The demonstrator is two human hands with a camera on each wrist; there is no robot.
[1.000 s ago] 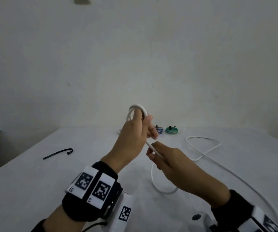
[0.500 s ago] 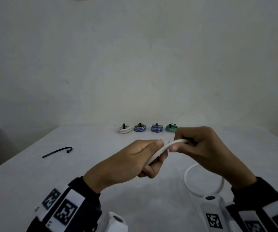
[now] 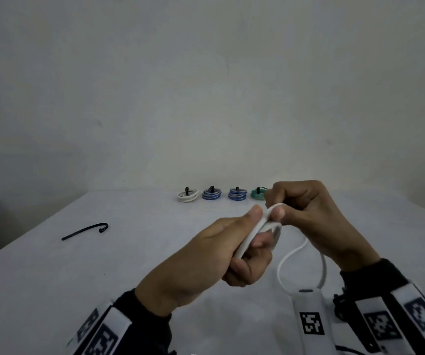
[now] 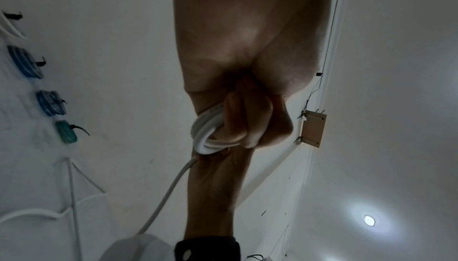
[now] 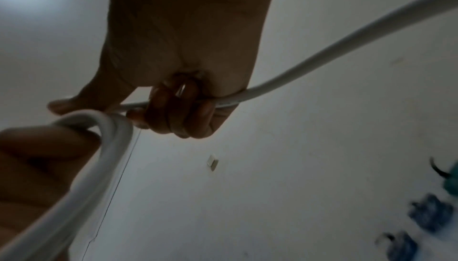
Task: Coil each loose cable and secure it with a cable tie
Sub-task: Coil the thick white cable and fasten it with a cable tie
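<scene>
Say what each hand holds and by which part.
Both hold the white cable. The left hand grips the wound loops; the right hand holds the loose run just beside them.

the right hand point(image 3: 306, 213) hides part of the green coil point(image 3: 257, 194); the white cable point(image 3: 301, 252) leaves frame bottom.

A plain white wall point(image 3: 206, 85) stood behind the white table point(image 3: 52, 290), and one round ceiling lamp point(image 4: 369, 220) gave a weak light.
</scene>
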